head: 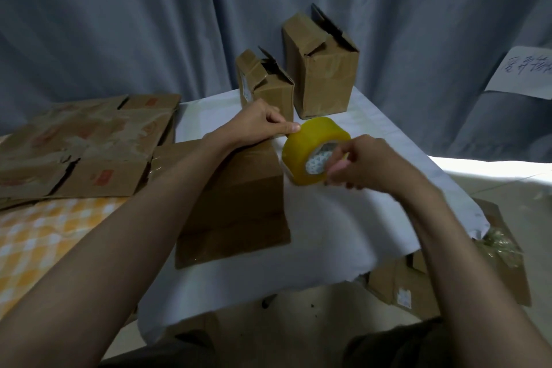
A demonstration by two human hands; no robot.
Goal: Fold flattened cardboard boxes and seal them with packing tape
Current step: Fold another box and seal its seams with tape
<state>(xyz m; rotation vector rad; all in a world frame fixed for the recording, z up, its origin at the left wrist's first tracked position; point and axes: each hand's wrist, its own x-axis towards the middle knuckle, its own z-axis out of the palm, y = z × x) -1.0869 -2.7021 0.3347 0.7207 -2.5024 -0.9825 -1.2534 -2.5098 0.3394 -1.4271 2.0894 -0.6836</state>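
Right hand point(363, 164) grips the light, stiff yellow tape roll point(313, 149) by its core; left hand point(263, 125) pinches the sticky tape end above the folded box point(239, 188).

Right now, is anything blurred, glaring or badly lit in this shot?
Head view: the right hand on the yellow tape roll is motion-blurred; the white table cloth is blown out at right; wide-angle stretch bends the forearms; lighting is dim.

Looks like a makeshift packing corner in someone's room, not a real warehouse: a table under a white cloth point(343, 218), grey-blue curtains point(149, 24) hanging right behind it, worn flattened brown cardboard boxes point(83, 143) piled at its left, a handwritten paper sign point(525, 72) off to its right.
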